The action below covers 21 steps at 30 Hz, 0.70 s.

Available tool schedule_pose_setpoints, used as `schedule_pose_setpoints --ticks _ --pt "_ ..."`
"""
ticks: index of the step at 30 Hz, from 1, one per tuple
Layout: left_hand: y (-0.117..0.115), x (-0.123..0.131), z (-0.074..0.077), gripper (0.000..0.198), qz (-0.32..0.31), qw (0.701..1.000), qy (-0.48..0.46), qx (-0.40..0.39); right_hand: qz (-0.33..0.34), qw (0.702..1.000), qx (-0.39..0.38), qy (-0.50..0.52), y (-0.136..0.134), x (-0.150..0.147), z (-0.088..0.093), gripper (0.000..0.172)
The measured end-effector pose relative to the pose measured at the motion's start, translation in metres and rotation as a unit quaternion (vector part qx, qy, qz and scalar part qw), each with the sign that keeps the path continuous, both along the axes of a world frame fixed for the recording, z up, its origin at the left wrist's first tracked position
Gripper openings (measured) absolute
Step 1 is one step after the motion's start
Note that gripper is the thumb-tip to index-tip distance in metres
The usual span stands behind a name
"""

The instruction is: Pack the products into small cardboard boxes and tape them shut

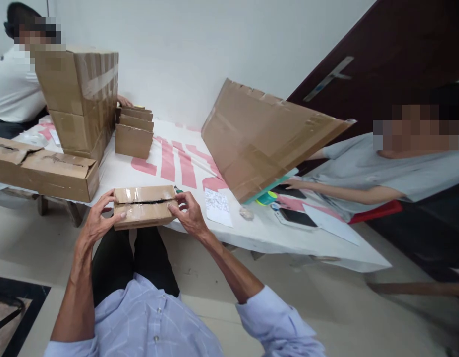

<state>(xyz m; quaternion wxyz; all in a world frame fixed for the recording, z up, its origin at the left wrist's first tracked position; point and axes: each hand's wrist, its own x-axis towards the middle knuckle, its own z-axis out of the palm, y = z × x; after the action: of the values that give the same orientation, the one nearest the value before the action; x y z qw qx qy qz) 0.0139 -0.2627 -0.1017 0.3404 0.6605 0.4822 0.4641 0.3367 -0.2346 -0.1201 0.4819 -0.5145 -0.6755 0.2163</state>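
Observation:
A small cardboard box rests at the table's front edge, just above my knees. Clear tape glints on its top, and a dark gap runs lengthwise between its flaps. My left hand grips the left end, thumb on top. At the other end, my right hand holds the box with its thumb on the near flap. Some of my fingers are hidden behind the box. A small dark green-tipped item shows by my right fingers; its kind I cannot make out.
Tall stacked cartons and a long carton stand left, near several upright cardboard pieces. A large cardboard sheet leans right. A printed paper, tape roll and phone lie nearby. Two people sit at the sides.

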Motion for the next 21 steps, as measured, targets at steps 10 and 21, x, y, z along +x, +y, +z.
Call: schedule_pose_setpoints --ticks 10,21 --pt "0.002 -0.003 -0.012 0.065 -0.053 0.998 0.031 0.028 -0.057 0.994 0.023 -0.093 0.03 0.038 -0.017 0.029" --pt "0.003 0.004 -0.012 0.056 -0.042 0.999 0.019 0.002 -0.168 0.868 -0.197 -0.425 0.06 0.065 -0.053 0.024"
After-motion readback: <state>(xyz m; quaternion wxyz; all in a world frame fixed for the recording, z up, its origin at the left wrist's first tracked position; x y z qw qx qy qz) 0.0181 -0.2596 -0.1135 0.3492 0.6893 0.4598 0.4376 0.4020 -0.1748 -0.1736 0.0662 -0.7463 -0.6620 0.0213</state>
